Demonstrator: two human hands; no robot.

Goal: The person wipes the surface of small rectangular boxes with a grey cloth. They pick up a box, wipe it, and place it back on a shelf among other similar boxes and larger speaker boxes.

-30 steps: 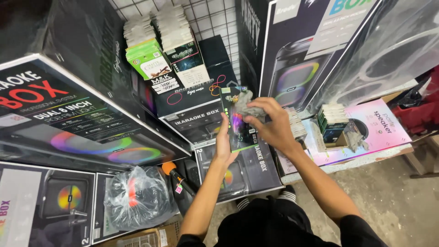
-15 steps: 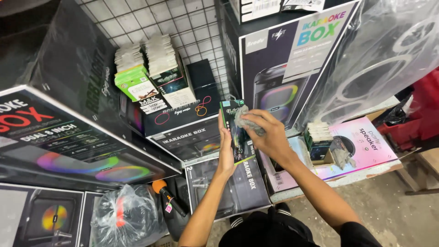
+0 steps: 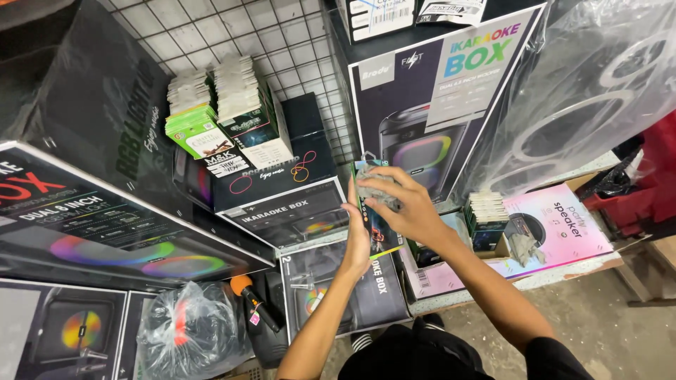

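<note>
**Electronics shop, stock corner**

Retail setting. Boxed speakers stacked and leaning on all sides, printed with product pictures. Wire grid panel on the back wall, as used for shop display. Stacks of small packets sit on one box. A microphone and a plastic-bagged item lie low down. Bare concrete floor.

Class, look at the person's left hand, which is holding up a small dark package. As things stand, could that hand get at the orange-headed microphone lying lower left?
Probably not at once: the left hand is occupied holding the package. The microphone itself lies uncovered, beside a plastic bag, so the way looks open once the hand is free.
</note>
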